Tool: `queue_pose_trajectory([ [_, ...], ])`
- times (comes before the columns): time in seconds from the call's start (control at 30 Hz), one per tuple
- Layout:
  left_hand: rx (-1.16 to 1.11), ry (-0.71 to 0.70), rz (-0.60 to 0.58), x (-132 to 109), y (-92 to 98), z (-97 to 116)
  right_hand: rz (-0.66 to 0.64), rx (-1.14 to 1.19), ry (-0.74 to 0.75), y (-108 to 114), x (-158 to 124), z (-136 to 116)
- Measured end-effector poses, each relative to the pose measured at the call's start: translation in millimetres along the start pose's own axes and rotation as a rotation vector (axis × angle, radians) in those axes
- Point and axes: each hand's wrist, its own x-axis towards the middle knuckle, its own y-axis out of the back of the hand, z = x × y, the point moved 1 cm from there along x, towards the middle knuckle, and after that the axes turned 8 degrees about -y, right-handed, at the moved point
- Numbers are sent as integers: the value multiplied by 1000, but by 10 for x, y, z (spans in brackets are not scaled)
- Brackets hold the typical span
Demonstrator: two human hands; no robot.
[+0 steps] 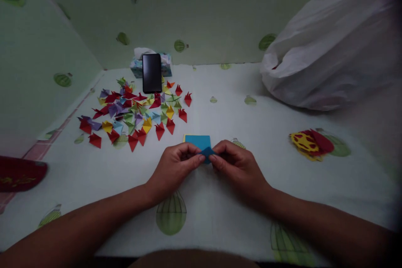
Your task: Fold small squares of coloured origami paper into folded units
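A small folded piece of blue paper [207,152] is held between the left hand [179,162] and the right hand [238,164], at the fingertips of both. The left hand pinches its left side, thumb and index finger closed on it, the other fingers curled beneath; the right hand grips the opposite side the same way, its thumb just beside the left thumb. Directly beyond the fingertips, a stack of square paper [198,140] lies on the table [216,209], blue on top with a yellow edge showing at left. Beyond the left hand spread many folded paper birds [128,116], near a black phone [152,73] leaning on a tissue box [166,65].
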Motion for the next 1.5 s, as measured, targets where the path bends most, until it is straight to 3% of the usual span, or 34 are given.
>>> queue_pose_trajectory([
  [0.17, 2, 14, 1, -7, 11, 16, -42, 59, -62, -23, 12, 32],
  [0.4, 85, -81, -54, -10, 15, 3, -123, 141, -109, -38, 40, 27],
  [0.63, 30, 33, -121, 1, -15, 1, -49, 53, -51, -7, 13, 14],
  [0.83, 130, -25, -128, 5, -9, -2, -61, 48, -60, -1, 29, 8],
  [1.0, 86, 37, -177, 4, -21, 32, -22, 59, -76, 17, 17, 10],
  [1.5, -45, 124, 29, 32, 7, 2, 26, 196, -106, 5, 39, 13],
])
